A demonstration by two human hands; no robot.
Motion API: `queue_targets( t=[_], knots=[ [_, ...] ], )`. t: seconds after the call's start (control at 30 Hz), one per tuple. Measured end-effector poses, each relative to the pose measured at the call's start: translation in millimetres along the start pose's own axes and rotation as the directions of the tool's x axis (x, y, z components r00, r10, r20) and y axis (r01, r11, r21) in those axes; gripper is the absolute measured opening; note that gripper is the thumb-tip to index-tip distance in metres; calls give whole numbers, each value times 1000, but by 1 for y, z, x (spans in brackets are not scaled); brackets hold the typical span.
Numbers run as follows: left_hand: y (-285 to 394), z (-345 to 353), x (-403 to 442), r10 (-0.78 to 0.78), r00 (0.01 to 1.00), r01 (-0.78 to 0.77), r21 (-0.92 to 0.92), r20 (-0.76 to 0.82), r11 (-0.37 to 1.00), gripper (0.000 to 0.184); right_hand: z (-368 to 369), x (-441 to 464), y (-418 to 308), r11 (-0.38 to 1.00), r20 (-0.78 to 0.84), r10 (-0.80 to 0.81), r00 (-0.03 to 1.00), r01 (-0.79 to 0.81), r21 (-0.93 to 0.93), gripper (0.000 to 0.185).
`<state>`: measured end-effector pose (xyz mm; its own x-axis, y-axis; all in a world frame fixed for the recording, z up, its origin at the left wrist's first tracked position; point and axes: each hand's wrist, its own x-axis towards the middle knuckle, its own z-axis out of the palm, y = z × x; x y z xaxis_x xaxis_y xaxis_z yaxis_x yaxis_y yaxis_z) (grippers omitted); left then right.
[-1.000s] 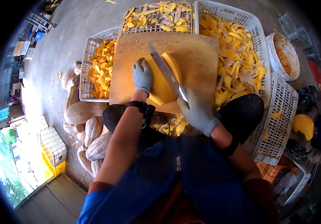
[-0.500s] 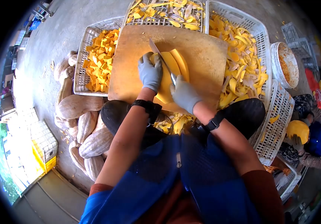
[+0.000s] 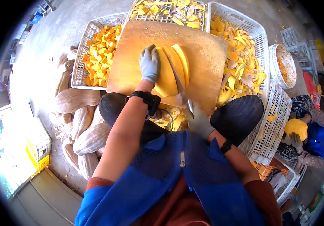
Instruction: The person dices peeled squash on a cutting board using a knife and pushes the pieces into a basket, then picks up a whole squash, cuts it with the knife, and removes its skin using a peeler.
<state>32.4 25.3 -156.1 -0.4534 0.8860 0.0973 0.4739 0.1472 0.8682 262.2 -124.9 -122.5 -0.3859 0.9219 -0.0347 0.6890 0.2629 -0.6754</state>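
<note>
A peeled yellow pumpkin piece [image 3: 164,80] lies on the wooden cutting board [image 3: 206,56]. My gloved left hand [image 3: 150,64] grips its left side, fingers bent over the top. Long pumpkin slices [image 3: 179,62] stand side by side along its right. My gloved right hand [image 3: 200,122] is closed round the handle of a knife [image 3: 181,86], near the board's front edge and close to my lap. The blade points away from me, between the pumpkin piece and the slices; how deep it sits is unclear.
Pumpkin cubes fill a crate [image 3: 77,71] at left, above a heap of whole pumpkins [image 3: 77,100]. Peelings fill another crate [image 3: 266,49] at right and a basket [image 3: 203,23] behind the board. A bucket [image 3: 275,66] stands farther right, near another person holding a pumpkin [image 3: 296,129].
My right hand has drawn the knife back toward my body, its tip now lower on the board. My left hand stays on the pumpkin piece. The view has shifted slightly.
</note>
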Motion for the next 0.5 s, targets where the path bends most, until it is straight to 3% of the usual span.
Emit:
queue_targets(
  t=[0.07,0.1,0.17,0.2,0.27,0.4,0.5],
  knots=[
    [-23,-2,4,77,997,-68,-250,26,966,40,-11,7,5,994,128,87,988,-94,51,28],
    [-19,-12,-3,89,995,-74,-254,50,964,44,-17,13,3,986,162,123,979,-139,90,27],
    [-27,-13,-15,140,989,-144,-80,-51,986,45,-31,28,-20,946,124,183,975,-209,248,26],
    [-31,-13,-21,171,981,-170,12,-96,985,46,-31,32,-26,944,184,178,967,-220,245,27],
    [-38,-14,-30,86,983,-89,-10,-164,996,58,-30,42,-33,941,295,167,941,-241,236,30],
    [-23,-31,-46,-104,960,118,39,-259,992,76,-25,48,-25,910,341,153,927,-267,316,29],
    [3,-17,-42,-197,937,247,149,-288,957,87,-26,48,-25,953,160,120,980,-159,256,28]
  ],
)
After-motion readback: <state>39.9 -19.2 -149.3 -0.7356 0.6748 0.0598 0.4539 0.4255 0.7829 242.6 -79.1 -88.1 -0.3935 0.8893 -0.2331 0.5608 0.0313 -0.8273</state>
